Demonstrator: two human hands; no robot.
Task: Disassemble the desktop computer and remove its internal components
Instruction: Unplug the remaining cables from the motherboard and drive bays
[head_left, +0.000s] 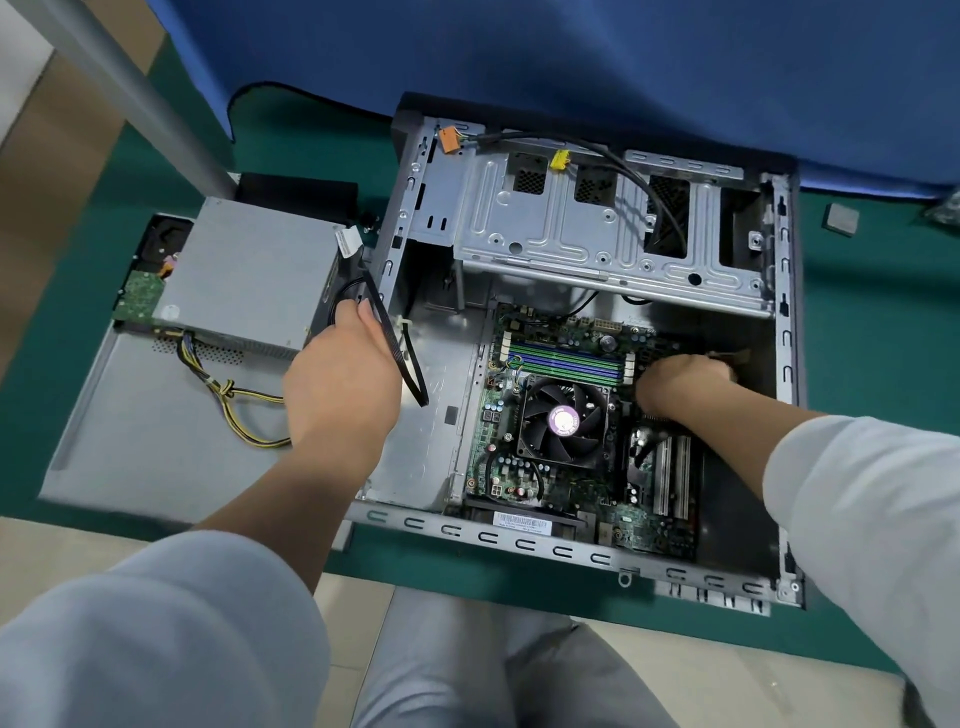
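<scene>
Two hands are at work in the head view. Your left hand (340, 374) grips a flat black cable (397, 345) over the left wall of the open computer case (519, 540), which lies on the green surface (311, 140) toward its near edge. Your right hand (680, 382) curls down onto the motherboard (566, 358) beside the CPU fan (563, 418); what it pinches I cannot tell. You seem to be freeing cables. Next, likely unplug and lift that cable clear. The power supply (249, 270) sits out by the left side. The barcode sticker (524, 522) is unreadable.
</scene>
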